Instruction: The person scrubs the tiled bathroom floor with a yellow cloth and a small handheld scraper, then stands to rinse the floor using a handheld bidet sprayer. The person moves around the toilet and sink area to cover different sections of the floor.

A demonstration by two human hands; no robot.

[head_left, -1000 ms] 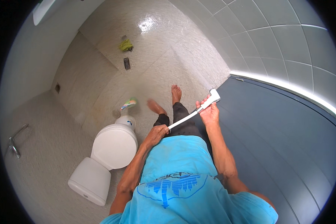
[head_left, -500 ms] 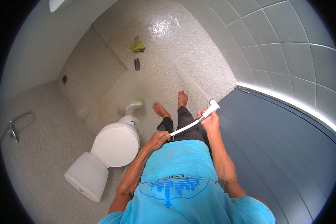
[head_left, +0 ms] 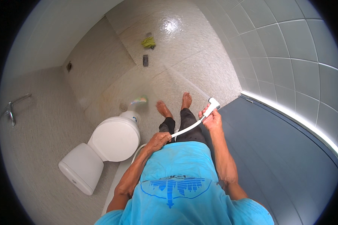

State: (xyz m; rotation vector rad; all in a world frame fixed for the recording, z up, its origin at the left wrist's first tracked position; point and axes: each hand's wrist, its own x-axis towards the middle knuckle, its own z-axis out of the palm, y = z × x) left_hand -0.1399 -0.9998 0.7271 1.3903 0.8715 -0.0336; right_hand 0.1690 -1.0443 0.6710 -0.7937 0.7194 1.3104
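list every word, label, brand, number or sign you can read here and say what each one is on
No text can be read in this view.
Blue shirt: printed design; any lettering in it is too unclear to read.
Multicoloured item beyond the toilet: too blurred to read.
Toilet: small blue mark at its front, too small to read.
White sprayer in the right hand: no lettering visible.

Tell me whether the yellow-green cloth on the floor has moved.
No: judged against the toilet, the yellow-green cloth lies in the same place; only the view has turned.
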